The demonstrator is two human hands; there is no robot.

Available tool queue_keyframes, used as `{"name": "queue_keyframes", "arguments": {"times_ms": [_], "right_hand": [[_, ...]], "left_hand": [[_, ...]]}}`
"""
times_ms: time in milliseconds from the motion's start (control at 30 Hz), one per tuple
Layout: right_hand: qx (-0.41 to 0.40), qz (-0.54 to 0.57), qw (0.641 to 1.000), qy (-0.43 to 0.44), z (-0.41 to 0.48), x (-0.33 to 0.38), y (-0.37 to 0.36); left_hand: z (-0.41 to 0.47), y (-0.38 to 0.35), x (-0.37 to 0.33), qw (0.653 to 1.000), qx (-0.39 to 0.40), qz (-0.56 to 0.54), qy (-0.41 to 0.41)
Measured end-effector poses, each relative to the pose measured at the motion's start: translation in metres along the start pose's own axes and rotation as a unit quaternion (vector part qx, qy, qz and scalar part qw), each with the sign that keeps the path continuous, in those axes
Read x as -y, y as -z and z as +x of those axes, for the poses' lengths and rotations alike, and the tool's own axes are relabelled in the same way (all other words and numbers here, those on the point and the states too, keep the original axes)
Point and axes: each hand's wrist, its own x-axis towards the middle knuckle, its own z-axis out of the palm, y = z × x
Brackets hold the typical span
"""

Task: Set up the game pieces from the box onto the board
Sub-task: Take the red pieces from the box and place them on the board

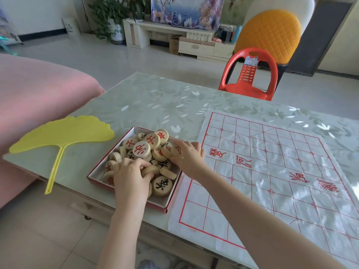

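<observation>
A shallow red-edged box [124, 137] sits near the table's front edge, heaped with several round wooden chess pieces [141, 150] marked in red or black. My left hand [132, 177] reaches into the box's near side, its fingers curled round a wooden piece [149, 169]. My right hand [189, 157] is at the box's right edge and pinches a red-marked piece [177, 151]. To the right lies the white plastic board sheet [272, 171] with a red grid and red characters; no pieces stand on it.
A yellow leaf-shaped fan [62, 134] lies left of the box. The glass-topped table [155, 100] has a leaf pattern. A pink sofa [38, 94] borders the left side, and a red plastic chair [250, 74] stands beyond the far edge.
</observation>
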Motion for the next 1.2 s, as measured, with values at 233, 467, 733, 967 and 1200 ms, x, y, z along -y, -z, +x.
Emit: {"name": "queue_keyframes", "arguments": {"times_ms": [233, 467, 733, 967, 1200], "right_hand": [[0.027, 0.03, 0.999, 0.012, 0.009, -0.002, -0.005], [-0.04, 0.152, 0.987, 0.018, -0.006, 0.0, 0.001], [-0.104, 0.19, 0.974, -0.063, -0.046, -0.068, 0.054], [-0.054, 0.157, 0.982, -0.086, -0.057, -0.092, 0.041], [-0.042, 0.042, 0.998, -0.03, -0.031, -0.068, 0.019]], "left_hand": [[0.002, -0.001, -0.003, 0.997, -0.019, -0.079, -0.003], [0.006, -0.011, -0.025, 0.994, -0.043, -0.095, -0.043], [0.008, -0.027, -0.038, 0.995, -0.014, -0.067, -0.077], [0.016, -0.036, -0.037, 0.996, -0.049, -0.023, -0.065], [0.027, -0.041, -0.037, 0.996, -0.043, 0.065, -0.054]]}}
